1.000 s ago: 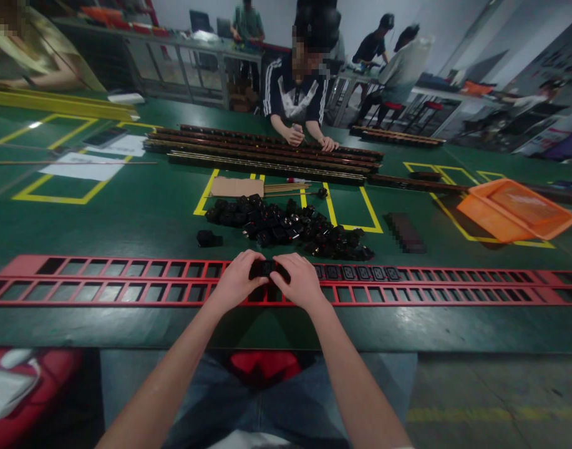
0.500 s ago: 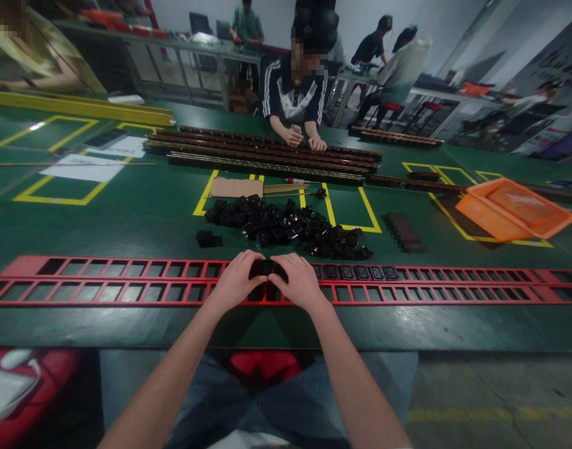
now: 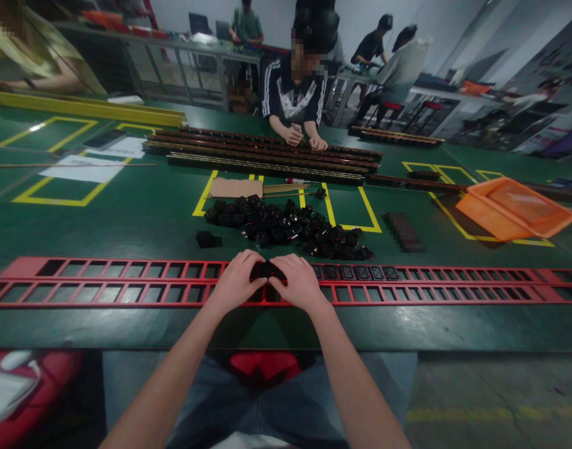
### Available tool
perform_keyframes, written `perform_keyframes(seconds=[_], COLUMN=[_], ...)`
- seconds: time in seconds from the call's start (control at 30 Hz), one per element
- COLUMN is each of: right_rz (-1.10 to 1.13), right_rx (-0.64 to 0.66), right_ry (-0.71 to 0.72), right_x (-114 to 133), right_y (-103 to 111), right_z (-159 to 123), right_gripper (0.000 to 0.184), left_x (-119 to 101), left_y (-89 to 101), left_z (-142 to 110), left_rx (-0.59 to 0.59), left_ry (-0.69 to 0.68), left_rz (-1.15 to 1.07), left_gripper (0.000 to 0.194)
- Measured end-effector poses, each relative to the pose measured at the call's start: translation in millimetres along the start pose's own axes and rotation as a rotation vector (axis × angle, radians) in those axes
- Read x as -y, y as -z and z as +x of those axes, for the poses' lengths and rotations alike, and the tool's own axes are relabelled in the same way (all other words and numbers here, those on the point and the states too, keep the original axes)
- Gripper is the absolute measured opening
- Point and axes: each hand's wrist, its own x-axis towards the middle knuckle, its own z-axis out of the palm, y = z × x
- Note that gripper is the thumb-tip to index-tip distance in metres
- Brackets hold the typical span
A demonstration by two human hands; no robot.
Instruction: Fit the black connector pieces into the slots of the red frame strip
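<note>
A long red metal strip frame (image 3: 173, 282) with two rows of rectangular slots lies across the table. At its upper row, my left hand (image 3: 239, 277) and my right hand (image 3: 295, 280) meet, fingers closed from both sides on a small black power socket (image 3: 267, 269). My fingers cover most of that socket, so how deep it sits in the slot is hidden. Right of my hands, several black sockets (image 3: 362, 272) are seated in the upper row. Behind the frame lies a heap of loose black sockets (image 3: 286, 224), with another socket (image 3: 205, 239) apart on its left.
Brown cardboard (image 3: 236, 188) and thin rods (image 3: 286, 188) lie behind the heap. Long dark bars (image 3: 267, 159) stretch further back, where a person leans over them. An orange bin (image 3: 514, 209) stands right, papers (image 3: 84, 167) and a yellow bar (image 3: 89, 109) left.
Both my hands stay at the same slot, and the socket between them shows slightly less than before. At the far left, the yellow bar has shifted a little to the right.
</note>
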Motion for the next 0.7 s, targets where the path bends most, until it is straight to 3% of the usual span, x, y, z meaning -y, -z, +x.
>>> perform_keyframes(seconds=[0.7], right_rz=[-0.031], right_rx=[0.013], right_ry=[0.011], right_x=[-1.0], right_y=[-1.9], right_z=[0.9], right_gripper=[0.035], left_x=[0.3], left_y=[-0.4], left_z=[-0.3], left_rx=[0.043], left_ry=[0.019], left_rz=[0.100], left_gripper=[0.025])
